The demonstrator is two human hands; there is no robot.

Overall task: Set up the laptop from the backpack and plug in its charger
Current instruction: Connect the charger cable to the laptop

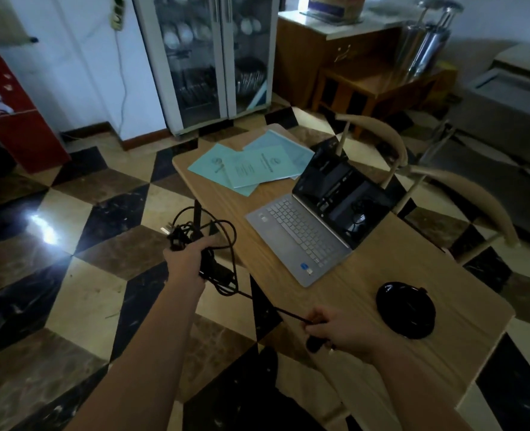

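A person stands at a wooden worktop (382,275), seen from above over both bare forearms. An open silver laptop (304,231) sits on the worktop, its dark screen tilted back and facing the person. Beyond it lie several pale blue booklets (251,164), overlapping one another. Near the right edge of the worktop rests a round black object (408,311); what it is cannot be told.

The left hand (186,259) is out past the worktop's left edge, above the checkered floor (71,244), closed around a tangled bundle of black charger (207,244) cable and its brick, with loops hanging free. One strand of cable runs taut from that bundle to the right hand (338,329), which pinches it over the worktop's near edge. The plug end is not clear. Wooden chairs (475,194) stand beside the worktop on the right, and a glass-door cabinet (214,57) stands against the far wall.
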